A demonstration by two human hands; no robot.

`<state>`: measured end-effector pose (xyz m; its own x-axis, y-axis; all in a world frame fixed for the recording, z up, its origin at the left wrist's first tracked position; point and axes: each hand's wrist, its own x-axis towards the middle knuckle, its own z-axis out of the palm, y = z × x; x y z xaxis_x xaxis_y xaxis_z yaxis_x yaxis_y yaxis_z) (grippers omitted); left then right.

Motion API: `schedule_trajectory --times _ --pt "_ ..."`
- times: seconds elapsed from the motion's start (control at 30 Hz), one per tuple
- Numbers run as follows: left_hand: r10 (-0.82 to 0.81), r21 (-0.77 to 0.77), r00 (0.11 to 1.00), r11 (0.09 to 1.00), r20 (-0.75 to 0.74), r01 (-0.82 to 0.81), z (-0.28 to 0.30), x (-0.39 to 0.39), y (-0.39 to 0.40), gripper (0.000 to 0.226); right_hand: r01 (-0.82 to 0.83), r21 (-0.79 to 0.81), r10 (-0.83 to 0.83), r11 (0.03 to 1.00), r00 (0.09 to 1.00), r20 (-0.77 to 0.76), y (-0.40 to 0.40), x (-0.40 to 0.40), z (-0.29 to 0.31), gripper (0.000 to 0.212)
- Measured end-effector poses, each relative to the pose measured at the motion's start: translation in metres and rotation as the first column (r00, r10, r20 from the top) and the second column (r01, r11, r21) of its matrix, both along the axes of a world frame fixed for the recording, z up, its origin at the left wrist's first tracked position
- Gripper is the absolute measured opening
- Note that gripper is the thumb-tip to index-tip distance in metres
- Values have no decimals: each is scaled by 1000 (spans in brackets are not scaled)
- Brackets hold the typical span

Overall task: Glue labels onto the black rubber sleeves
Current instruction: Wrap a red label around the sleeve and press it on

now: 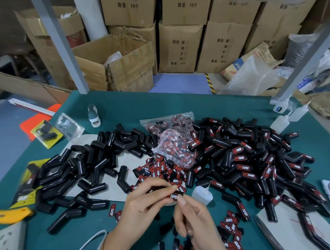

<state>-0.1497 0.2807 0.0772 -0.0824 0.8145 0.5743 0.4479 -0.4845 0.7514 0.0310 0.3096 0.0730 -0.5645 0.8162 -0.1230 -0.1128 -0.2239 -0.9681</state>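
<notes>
**Two hands on one label, bags and bottles around**

Two hands meet near the front of the green table [178, 102]. The left hand [144, 200] pinches a black and red label [175, 195] between thumb and fingers, and the right hand [189, 215] touches the same label with its index fingertip, its other fingers curled; whether it truly grips is hard to judge from here.

Just right of the hands stands a small glue bottle [201, 194] with a thin nozzle. Beyond them, two clear plastic bags [172, 143] hold more red and black labels, and loose labels [162, 171] spill out beside them. Bare rubber sleeves [98, 160] lie heaped on the left, labelled sleeves [251, 159] on the right. An open cardboard box [121, 62] behind the table holds white wrapping.
</notes>
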Motion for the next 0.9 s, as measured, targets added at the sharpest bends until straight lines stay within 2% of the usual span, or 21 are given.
schedule_trajectory --times 0.13,0.47,0.73,0.9 --pt "-5 -16 1000 1000 29 6 0 1 1 25 6 25 -6 1000 1000 -1 -1 0 0 47" --pt "-13 -25 999 1000 42 14 3 3 0 26 55 65 -52 996 997 -49 -4 -1 4 53" --pt "18 55 988 998 -156 -10 1 -1 -2 30 70 85 -67 994 997 -38 -4 -1 6 55" --pt "36 68 987 997 -156 -26 0 0 -2 32 78 97 -76 992 997 -21 -4 -1 5 56"
